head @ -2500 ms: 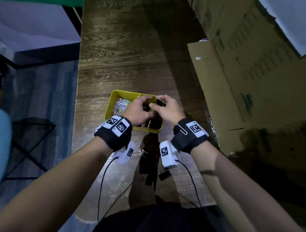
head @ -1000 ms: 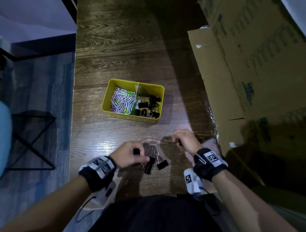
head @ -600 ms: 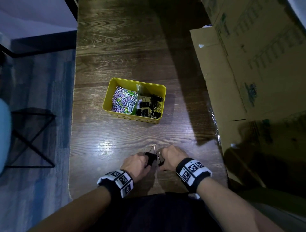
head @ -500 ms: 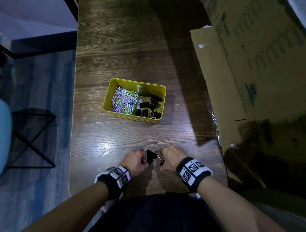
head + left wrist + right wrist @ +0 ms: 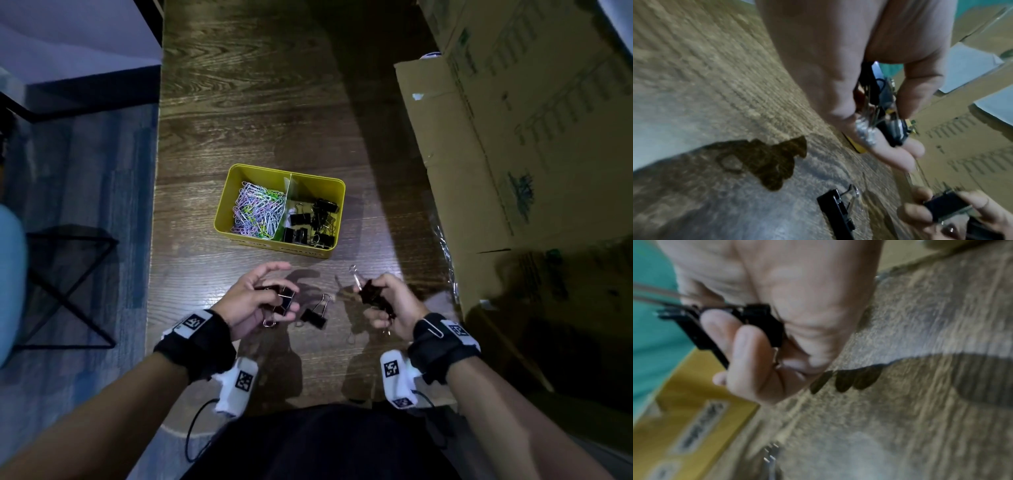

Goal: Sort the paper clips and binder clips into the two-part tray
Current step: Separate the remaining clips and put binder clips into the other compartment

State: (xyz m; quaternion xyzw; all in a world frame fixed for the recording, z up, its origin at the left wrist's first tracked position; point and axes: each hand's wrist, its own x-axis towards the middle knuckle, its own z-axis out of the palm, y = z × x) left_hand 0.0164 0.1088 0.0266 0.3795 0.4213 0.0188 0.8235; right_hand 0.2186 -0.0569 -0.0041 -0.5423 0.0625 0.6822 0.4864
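The yellow two-part tray sits mid-table, with coloured paper clips in its left part and black binder clips in its right part. My left hand hovers in front of the tray and holds black binder clips between thumb and fingers. To the right, my right hand grips more binder clips, a wire handle sticking up. One black binder clip lies on the table between the hands. The left wrist view shows the held clips and the loose clip. The right wrist view shows a gripped clip.
The wooden table runs away from me, its left edge dropping to a blue floor. Large cardboard boxes stand along the right side, close to my right hand. A black metal frame stands on the floor at left.
Both hands have lifted from the table's near edge and moved apart, each carrying binder clips. One clip stays on the table between them.
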